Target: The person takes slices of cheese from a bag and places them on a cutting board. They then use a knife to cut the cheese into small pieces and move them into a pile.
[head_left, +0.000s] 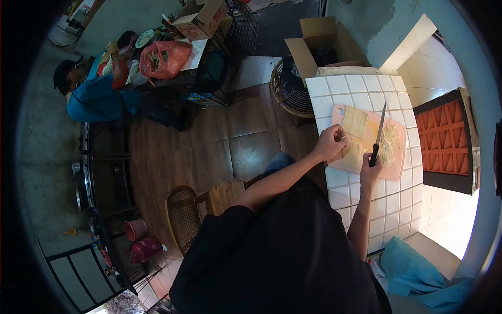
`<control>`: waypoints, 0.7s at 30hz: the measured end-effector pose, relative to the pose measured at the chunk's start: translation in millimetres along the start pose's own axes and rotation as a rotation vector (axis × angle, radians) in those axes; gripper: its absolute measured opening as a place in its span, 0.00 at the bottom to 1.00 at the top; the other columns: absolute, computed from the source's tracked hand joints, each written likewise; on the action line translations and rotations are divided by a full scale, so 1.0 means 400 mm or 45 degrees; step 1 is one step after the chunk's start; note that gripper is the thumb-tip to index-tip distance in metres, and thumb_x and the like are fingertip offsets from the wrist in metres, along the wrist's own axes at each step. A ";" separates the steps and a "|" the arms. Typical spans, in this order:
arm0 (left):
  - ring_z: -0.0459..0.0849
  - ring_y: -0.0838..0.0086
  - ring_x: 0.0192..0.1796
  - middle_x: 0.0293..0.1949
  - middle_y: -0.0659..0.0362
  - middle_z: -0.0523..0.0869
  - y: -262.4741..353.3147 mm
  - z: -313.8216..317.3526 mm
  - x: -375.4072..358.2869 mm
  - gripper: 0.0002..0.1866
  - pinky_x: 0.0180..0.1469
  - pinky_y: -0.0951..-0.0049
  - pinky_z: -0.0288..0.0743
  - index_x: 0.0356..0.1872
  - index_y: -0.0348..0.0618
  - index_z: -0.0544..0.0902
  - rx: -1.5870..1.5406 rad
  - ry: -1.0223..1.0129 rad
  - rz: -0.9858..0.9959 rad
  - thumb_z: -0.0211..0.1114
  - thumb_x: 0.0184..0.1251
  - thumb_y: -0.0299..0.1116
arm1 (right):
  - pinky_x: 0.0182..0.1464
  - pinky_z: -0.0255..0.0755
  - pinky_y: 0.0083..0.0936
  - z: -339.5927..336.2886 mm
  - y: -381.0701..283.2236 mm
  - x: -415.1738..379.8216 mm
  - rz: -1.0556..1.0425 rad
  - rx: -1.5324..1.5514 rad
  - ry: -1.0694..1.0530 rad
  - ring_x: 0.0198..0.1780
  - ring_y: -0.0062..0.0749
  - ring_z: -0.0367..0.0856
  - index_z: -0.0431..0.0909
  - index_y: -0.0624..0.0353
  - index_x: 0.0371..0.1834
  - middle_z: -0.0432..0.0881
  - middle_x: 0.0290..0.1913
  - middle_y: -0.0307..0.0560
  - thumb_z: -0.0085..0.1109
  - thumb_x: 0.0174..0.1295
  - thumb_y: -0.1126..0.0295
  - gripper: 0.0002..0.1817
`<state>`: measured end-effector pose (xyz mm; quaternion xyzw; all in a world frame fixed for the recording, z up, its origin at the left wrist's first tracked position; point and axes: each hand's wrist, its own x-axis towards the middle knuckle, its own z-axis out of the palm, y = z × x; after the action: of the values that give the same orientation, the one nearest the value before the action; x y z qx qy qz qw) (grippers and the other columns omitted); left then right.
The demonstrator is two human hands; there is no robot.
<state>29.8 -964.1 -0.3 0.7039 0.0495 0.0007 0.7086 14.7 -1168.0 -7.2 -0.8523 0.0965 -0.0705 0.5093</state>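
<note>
My right hand (371, 171) is closed around the handle of the knife (380, 125), whose blade points to the far side, between the pale sheets (355, 123) on the left and a heap of cut pieces (389, 141) on the right of the pink board (395, 174). My left hand (330, 144) is at the left edge of the sheets, fingers curled narrow; whether they pinch something, I cannot tell. The step, I think, is slicing; the next cut would ask for one sheet held flat under the blade.

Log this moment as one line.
left hand: over pink board | right hand: gripping knife | on board: pale sheets, chopped pile
</note>
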 end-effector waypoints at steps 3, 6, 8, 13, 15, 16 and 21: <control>0.83 0.82 0.34 0.30 0.61 0.84 -0.003 -0.005 0.002 0.10 0.39 0.75 0.78 0.37 0.36 0.76 -0.001 0.005 0.007 0.71 0.65 0.27 | 0.29 0.62 0.24 -0.002 -0.008 0.002 0.038 -0.042 -0.028 0.26 0.19 0.68 0.81 0.61 0.39 0.71 0.24 0.33 0.68 0.67 0.67 0.08; 0.84 0.80 0.33 0.29 0.59 0.84 -0.006 0.000 -0.003 0.10 0.38 0.74 0.78 0.36 0.36 0.76 0.037 0.000 0.059 0.70 0.65 0.27 | 0.31 0.67 0.29 -0.011 -0.030 -0.020 -0.018 -0.120 -0.047 0.25 0.24 0.71 0.83 0.63 0.42 0.73 0.23 0.39 0.67 0.67 0.66 0.11; 0.85 0.78 0.31 0.27 0.58 0.84 -0.012 0.001 -0.012 0.10 0.36 0.73 0.78 0.35 0.36 0.76 0.006 -0.007 0.053 0.70 0.64 0.27 | 0.35 0.72 0.35 -0.009 -0.062 -0.049 -0.041 -0.316 -0.103 0.28 0.37 0.80 0.82 0.58 0.52 0.81 0.26 0.47 0.71 0.63 0.61 0.18; 0.87 0.77 0.35 0.33 0.57 0.88 -0.032 -0.007 -0.014 0.07 0.37 0.73 0.83 0.39 0.40 0.79 -0.077 0.045 -0.064 0.70 0.66 0.27 | 0.47 0.79 0.45 0.007 -0.078 -0.120 -0.167 -0.565 -0.064 0.43 0.59 0.88 0.76 0.49 0.65 0.88 0.37 0.59 0.79 0.52 0.52 0.37; 0.87 0.77 0.32 0.31 0.57 0.88 -0.023 -0.033 -0.018 0.08 0.35 0.75 0.83 0.37 0.38 0.79 -0.131 0.039 -0.127 0.71 0.66 0.27 | 0.46 0.79 0.45 0.023 -0.025 -0.124 -0.304 -0.589 0.061 0.41 0.54 0.89 0.76 0.48 0.65 0.88 0.35 0.57 0.80 0.50 0.50 0.38; 0.88 0.76 0.32 0.32 0.55 0.89 -0.006 -0.044 -0.025 0.08 0.34 0.75 0.83 0.37 0.37 0.78 -0.152 0.061 -0.199 0.71 0.66 0.26 | 0.45 0.79 0.46 0.015 -0.058 -0.126 -0.131 -0.563 -0.018 0.40 0.54 0.89 0.77 0.49 0.64 0.88 0.34 0.56 0.79 0.51 0.49 0.37; 0.86 0.78 0.29 0.30 0.57 0.87 -0.009 -0.058 -0.037 0.09 0.31 0.78 0.81 0.35 0.37 0.76 -0.325 0.158 -0.260 0.70 0.64 0.20 | 0.44 0.79 0.46 -0.001 -0.110 -0.108 0.172 -0.532 -0.138 0.39 0.52 0.89 0.80 0.51 0.60 0.88 0.30 0.53 0.76 0.54 0.50 0.32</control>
<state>13.3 -941.9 -2.9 0.5981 0.1640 -0.0216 0.7842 -23.3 -1137.6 30.8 -0.9334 0.1386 0.0312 0.3295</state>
